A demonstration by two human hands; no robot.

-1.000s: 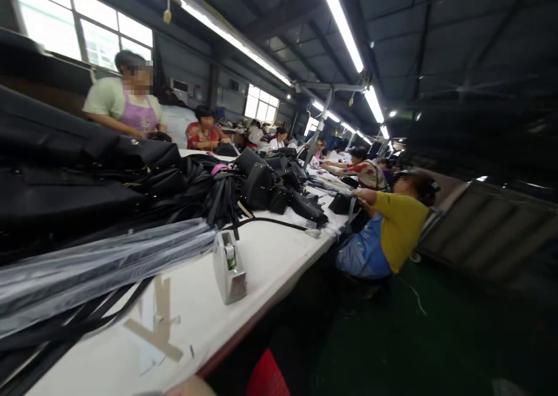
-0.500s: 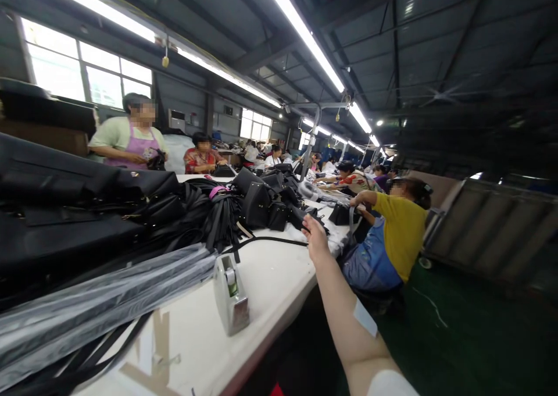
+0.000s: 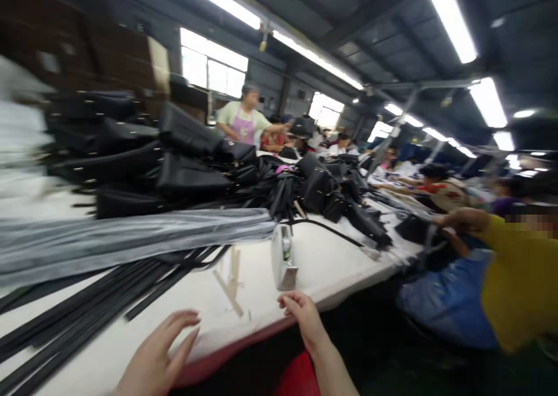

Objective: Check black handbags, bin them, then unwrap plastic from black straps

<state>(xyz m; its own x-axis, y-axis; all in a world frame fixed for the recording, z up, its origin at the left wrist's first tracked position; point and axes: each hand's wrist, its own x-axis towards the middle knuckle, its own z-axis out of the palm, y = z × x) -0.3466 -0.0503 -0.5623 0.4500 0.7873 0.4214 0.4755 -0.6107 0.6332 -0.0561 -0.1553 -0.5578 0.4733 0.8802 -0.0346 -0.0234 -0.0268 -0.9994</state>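
Observation:
At the lower left, my left hand (image 3: 161, 349) is held over the front of the white table, empty, with thumb and fingers apart. My right hand (image 3: 300, 314) is by the table's front edge, its fingers curled together with nothing showing in them. Just beyond it stands a grey tape dispenser (image 3: 283, 259); I see a small gap between them. Black straps (image 3: 104, 291) lie left of my left hand. Between the hands and the dispenser are beige strips (image 3: 231, 285). Another thin black strap (image 3: 326, 227) curves behind the dispenser.
Plastic-wrapped grey strips (image 3: 131, 239) cross the white table (image 3: 257, 311). Black bags (image 3: 187, 169) are piled behind, beside a strap bundle with a pink tie (image 3: 283, 172). A person in yellow (image 3: 518, 279) sits close on the right; another in a pink apron (image 3: 244, 122) stands across.
My view has turned left. My right hand has come back from the far end of the thin strap to near the dispenser, and my left hand has come into view.

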